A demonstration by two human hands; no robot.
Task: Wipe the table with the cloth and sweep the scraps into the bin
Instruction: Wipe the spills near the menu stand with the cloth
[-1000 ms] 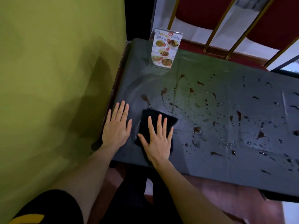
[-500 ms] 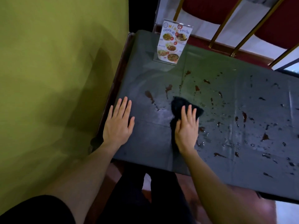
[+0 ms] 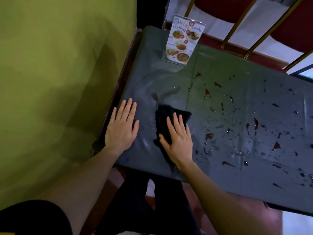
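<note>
A dark grey-green table [image 3: 228, 167] fills the right of the head view, wet and spattered with brown sauce stains [image 3: 210, 135] and droplets, mostly on its middle and right. My right hand [image 3: 177, 141] lies flat, fingers spread, pressing a black cloth [image 3: 169, 116] onto the table's left part. A smeared brown streak [image 3: 167, 94] runs just beyond the cloth. My left hand [image 3: 122, 128] rests flat and open on the table near its left edge, a hand's width from the cloth. No bin is in view.
A standing menu card [image 3: 183, 43] in a clear holder sits at the table's far left corner. A yellow-green wall [image 3: 59, 82] runs close along the left edge. Red chairs with gold frames [image 3: 240, 22] stand beyond the far edge. My dark-clad legs [image 3: 144, 200] are below the near edge.
My right hand has slid the cloth right and away, then back left, smearing the stains near the left side. My left hand stays planted.
</note>
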